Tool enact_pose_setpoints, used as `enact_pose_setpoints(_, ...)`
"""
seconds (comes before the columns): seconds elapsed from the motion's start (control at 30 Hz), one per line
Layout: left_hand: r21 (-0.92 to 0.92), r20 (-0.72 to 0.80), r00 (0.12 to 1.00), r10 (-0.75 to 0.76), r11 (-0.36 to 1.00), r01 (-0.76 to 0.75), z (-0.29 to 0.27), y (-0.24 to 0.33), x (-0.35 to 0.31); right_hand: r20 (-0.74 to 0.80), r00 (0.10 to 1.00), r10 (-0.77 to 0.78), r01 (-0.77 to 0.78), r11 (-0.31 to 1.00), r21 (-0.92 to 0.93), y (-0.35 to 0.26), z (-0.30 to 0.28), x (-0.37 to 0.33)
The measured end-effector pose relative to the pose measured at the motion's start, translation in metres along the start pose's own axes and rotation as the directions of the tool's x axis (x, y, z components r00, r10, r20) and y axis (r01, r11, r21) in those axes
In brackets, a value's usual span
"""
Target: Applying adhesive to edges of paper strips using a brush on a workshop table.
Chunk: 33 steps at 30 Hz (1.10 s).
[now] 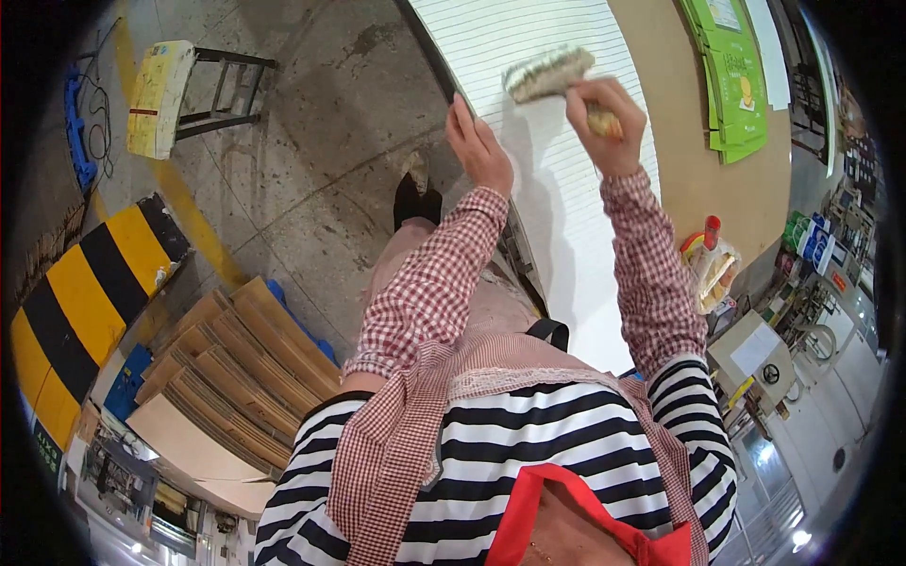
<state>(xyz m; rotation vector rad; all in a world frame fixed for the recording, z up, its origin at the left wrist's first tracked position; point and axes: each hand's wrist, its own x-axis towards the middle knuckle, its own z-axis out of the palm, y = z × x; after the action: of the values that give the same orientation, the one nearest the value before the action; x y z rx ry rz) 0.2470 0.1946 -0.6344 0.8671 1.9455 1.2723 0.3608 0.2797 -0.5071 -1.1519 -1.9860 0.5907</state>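
The right hand (604, 113) is closed tight around the handle of a wide brush (547, 74), and its bristles sit on the big white sheet (566, 189) on the table. The left hand (479, 151) is open and rests flat on the sheet's near edge. Green boxes (734, 75) lie further along the brown table (689, 179), a red-topped bottle (710, 231) stands nearby, and stacked cardboard (236, 368) sits on the floor.

One brush (547, 74), one white ribbed sheet (557, 141), two hands, one stool (189, 90).
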Motion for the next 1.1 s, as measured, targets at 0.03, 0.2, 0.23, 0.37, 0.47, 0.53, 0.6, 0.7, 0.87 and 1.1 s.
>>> enact_pose_setpoints(0.03, -0.051, -0.002, 1.0, -0.01, 0.999, 0.01, 0.003, -0.002, -0.002, 0.056, 0.997, 0.059, -0.058, 0.998, -0.024, -0.005, -0.009, -0.017)
enact_pose_setpoints(0.2, -0.063, -0.002, 1.0, -0.015, 0.998, 0.014, -0.001, -0.004, 0.0, 0.155, 0.979, 0.131, -0.122, 0.99, -0.069, -0.028, -0.05, -0.075)
enact_pose_setpoints(0.23, -0.046, -0.009, 1.0, -0.005, 0.999, 0.004, 0.001, -0.003, 0.0, 0.13, 0.985, 0.113, -0.105, 0.992, -0.067, -0.03, -0.054, -0.071)
enact_pose_setpoints(0.37, 0.005, -0.012, 0.999, 0.039, 0.999, -0.039, 0.001, 0.004, -0.002, -0.037, 0.997, 0.071, -0.069, 0.997, 0.037, -0.023, -0.032, -0.034)
enact_pose_setpoints(0.47, 0.004, 0.01, 1.0, 0.005, 1.0, -0.005, 0.003, 0.01, -0.004, -0.046, 0.999, 0.007, -0.005, 0.999, 0.034, -0.004, -0.017, -0.023)
enact_pose_setpoints(0.53, 0.026, -0.023, 0.998, 0.061, 0.998, -0.06, 0.004, 0.01, -0.001, -0.016, 0.991, 0.136, -0.136, 0.991, -0.013, -0.006, -0.027, -0.057)
enact_pose_setpoints(0.6, -0.028, 0.008, 0.998, -0.058, 0.998, 0.058, 0.002, 0.017, -0.004, -0.012, 0.979, 0.204, -0.204, 0.979, -0.01, -0.011, -0.052, -0.097)
enact_pose_setpoints(0.7, 0.02, -0.004, 1.0, -0.02, 1.0, 0.02, -0.007, 0.004, -0.003, 0.026, 0.976, 0.216, -0.218, 0.974, 0.061, -0.025, -0.078, -0.116)
enact_pose_setpoints(0.87, 0.045, -0.007, 1.0, -0.004, 0.999, 0.004, -0.008, 0.008, -0.005, -0.036, 0.863, 0.503, -0.494, 0.857, 0.146, -0.006, -0.081, -0.048)
enact_pose_setpoints(1.1, 0.053, 0.032, 0.999, -0.018, 0.998, 0.017, -0.001, 0.018, -0.005, -0.065, 0.939, 0.336, -0.321, 0.93, 0.177, 0.057, -0.04, 0.015)
